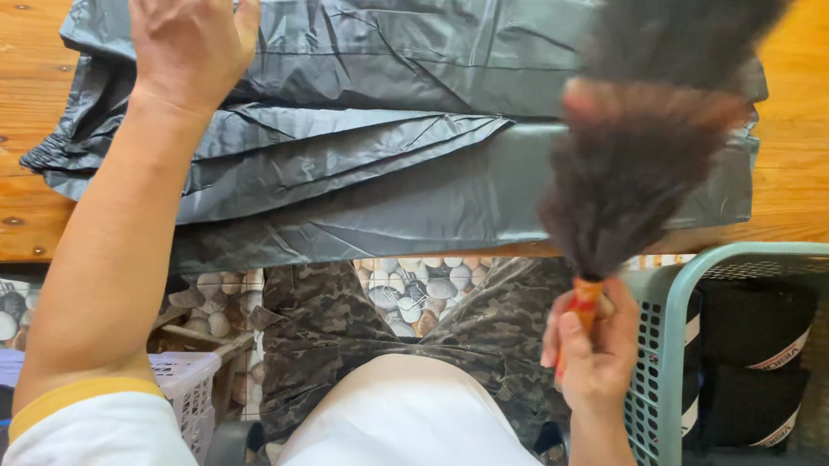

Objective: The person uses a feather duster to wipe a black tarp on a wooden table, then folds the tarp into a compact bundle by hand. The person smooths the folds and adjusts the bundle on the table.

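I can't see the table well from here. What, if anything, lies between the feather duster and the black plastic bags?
Nothing visible. The right hand holds the feather duster with its feathers over the black plastic bags; the left hand presses the bags well to the side.

- Wearing a white short-sleeved shirt, with a yellow band edging the left sleeve.
- Wearing dark camouflage trousers.
- Showing bare forearms, no rings or watch showing.

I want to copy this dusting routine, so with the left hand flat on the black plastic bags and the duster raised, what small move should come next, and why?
Probably sweep the feather duster leftward across the black plastic bags. The right hand grips its orange handle with the feathers already over the bags' right end, while the left hand presses the stack flat on the wooden table, so it likely won't slide.
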